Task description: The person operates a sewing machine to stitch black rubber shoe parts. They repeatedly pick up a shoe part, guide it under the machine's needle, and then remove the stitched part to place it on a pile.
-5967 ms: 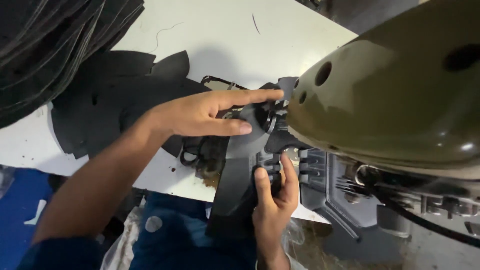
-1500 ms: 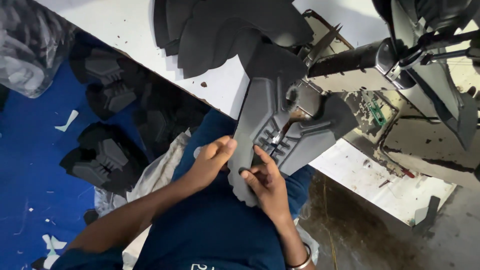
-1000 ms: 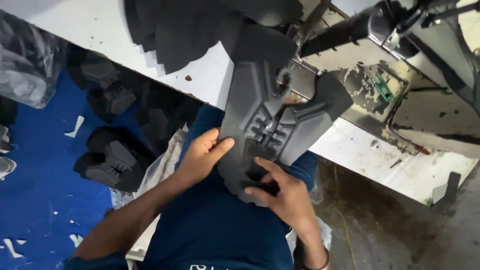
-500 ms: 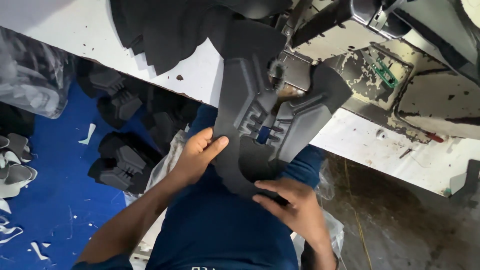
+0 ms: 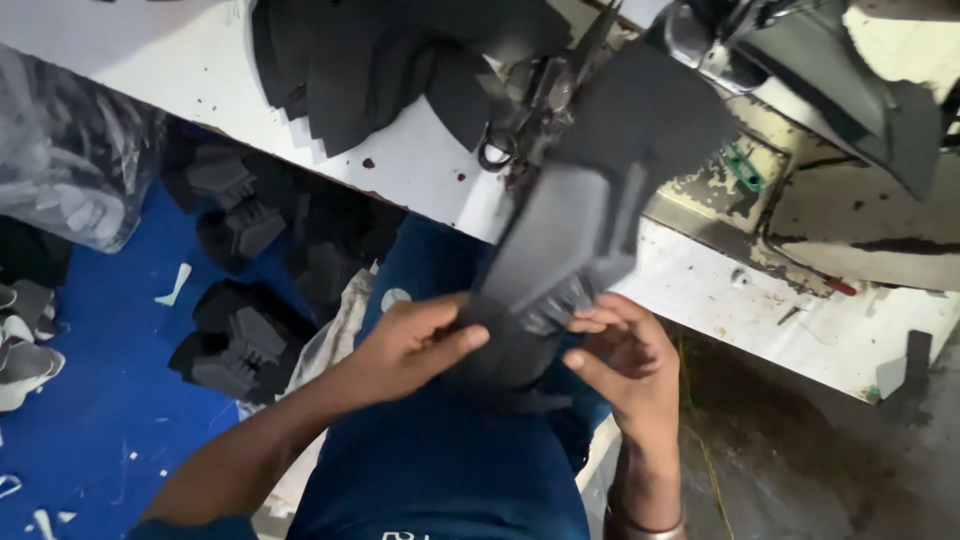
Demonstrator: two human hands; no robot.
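Both hands hold the dark moulded pad (image 5: 560,270) over the lap, its far end lying up on the white bench (image 5: 400,170) by the sewing machine (image 5: 800,60). The left hand (image 5: 410,345) has its fingers clenched on the pad's near edge; the right hand (image 5: 625,355) cups the other side, fingers curled against it. Whether the seam is sewn I cannot tell (blurred here). Similar pads (image 5: 235,350) lie on the blue floor (image 5: 100,400), and black cut pieces (image 5: 380,70) wait on the bench.
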